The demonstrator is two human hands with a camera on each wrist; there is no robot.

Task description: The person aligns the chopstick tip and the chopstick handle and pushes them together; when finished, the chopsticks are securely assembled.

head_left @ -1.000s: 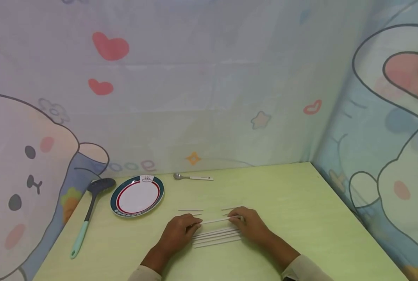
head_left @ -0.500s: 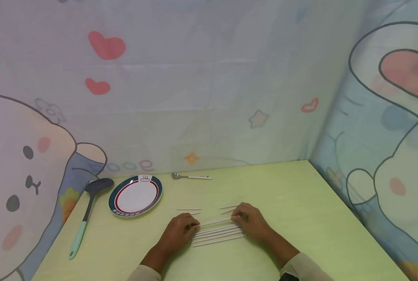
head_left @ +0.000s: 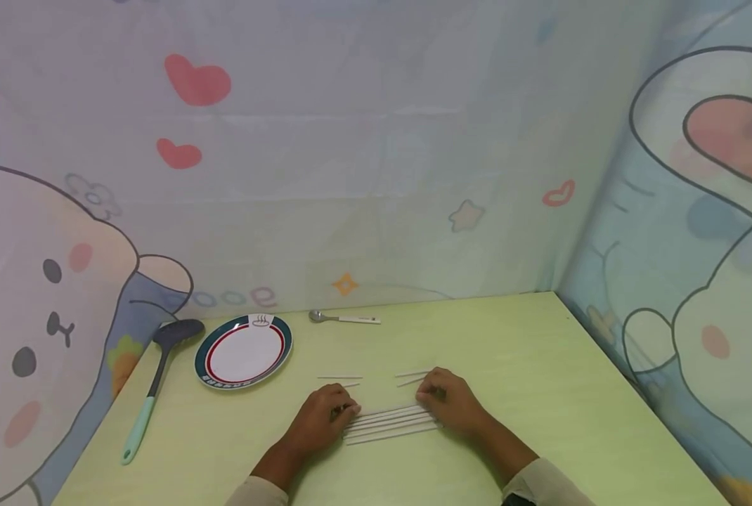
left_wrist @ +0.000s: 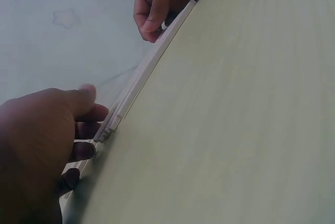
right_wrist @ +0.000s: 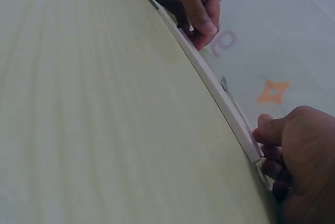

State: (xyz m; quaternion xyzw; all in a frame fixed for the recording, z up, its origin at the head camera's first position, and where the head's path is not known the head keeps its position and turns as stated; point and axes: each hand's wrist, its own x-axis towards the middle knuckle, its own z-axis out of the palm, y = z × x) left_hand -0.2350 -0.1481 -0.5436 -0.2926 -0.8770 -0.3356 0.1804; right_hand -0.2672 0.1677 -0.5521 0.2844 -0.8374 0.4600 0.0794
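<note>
Several thin pale sticks [head_left: 389,423] lie side by side in a slanted row on the table. At the row's left end is my left hand [head_left: 318,419], its fingers loosely bent and the thumb beside the far stick. My right hand [head_left: 450,404] is at the other end, fingertips right by the sticks' ends. In the left wrist view the fingers [left_wrist: 86,111] are just behind the stacked stick ends [left_wrist: 112,122], with no stick seen between thumb and forefinger. The right wrist view shows the right fingertips [right_wrist: 260,134] likewise beside the stick ends [right_wrist: 246,143].
Beyond the hands lie loose sticks, one at left [head_left: 340,377] and one at right [head_left: 412,373], with more partly hidden. A plate [head_left: 281,337], a slotted spatula [head_left: 161,372] and a small spoon [head_left: 346,319] are farther back and left. A printed curtain [head_left: 376,176] walls the table's back.
The far stick, held between both hands a little apart from the row, has come nearer to me and now lies along the others. The right hand shifted slightly right first.
</note>
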